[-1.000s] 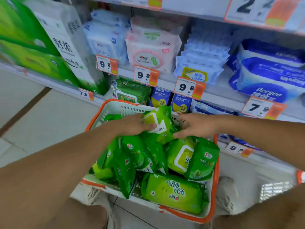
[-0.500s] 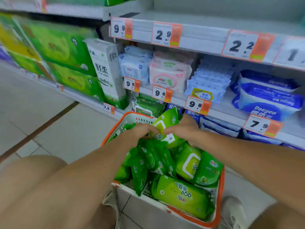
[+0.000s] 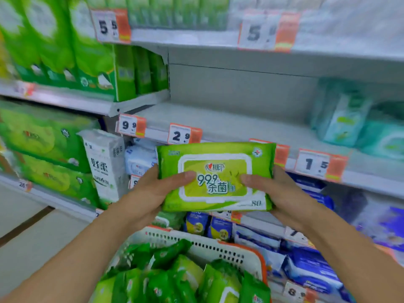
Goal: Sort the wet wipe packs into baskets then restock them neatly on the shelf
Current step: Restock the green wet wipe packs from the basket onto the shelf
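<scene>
Flat green plastic wet wipe pack [image 3: 215, 177] held level between left hand [image 3: 150, 194] and right hand [image 3: 277, 191], thumbs on its face, above the white orange-rimmed basket [image 3: 218, 248], near the bare grey shelf [image 3: 218, 123]. Risk: the slick, soft film may slip during placement.

My pack [image 3: 215, 176] is lime green with a white-framed label; the basket [image 3: 218, 248] is white, rimmed in orange.
</scene>
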The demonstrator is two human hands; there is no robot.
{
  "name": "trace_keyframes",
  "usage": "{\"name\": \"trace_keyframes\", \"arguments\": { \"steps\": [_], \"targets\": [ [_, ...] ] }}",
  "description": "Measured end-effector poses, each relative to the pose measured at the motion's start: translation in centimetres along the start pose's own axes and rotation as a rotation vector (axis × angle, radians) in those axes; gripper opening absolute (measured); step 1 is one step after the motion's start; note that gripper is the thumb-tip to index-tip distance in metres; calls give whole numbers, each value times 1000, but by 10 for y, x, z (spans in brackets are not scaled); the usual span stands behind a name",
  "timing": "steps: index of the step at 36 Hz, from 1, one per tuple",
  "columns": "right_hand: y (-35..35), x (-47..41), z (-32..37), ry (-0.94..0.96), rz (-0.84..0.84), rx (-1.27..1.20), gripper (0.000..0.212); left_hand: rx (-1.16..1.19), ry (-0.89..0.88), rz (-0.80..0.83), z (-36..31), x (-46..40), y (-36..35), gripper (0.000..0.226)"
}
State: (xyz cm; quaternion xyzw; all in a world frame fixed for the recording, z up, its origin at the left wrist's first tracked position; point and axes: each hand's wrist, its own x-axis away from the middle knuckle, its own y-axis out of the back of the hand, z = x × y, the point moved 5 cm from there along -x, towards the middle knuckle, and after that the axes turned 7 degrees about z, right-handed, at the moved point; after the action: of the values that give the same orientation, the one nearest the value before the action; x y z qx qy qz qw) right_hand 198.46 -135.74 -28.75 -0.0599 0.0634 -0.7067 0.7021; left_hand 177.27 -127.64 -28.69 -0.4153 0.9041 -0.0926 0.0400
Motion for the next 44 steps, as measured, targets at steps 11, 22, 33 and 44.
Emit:
{"name": "trace_keyframes", "arguments": {
  "steps": [11,22,33,44],
  "targets": [
    [7,24,47,309,-252,49,59,-191,-277,-117,-45,-33,-35,51],
    [147,-77,117,206,-559,599,14,-569,-59,151,-78,-231,-92,64],
    [174,-120,120,-53,-752,1317,110,-956,-81,60,-34,-353,-127,71],
    [177,-183,129,-143,-721,1953,67,-1398,63,137,-22,-362,-130,69]
  ]
}}
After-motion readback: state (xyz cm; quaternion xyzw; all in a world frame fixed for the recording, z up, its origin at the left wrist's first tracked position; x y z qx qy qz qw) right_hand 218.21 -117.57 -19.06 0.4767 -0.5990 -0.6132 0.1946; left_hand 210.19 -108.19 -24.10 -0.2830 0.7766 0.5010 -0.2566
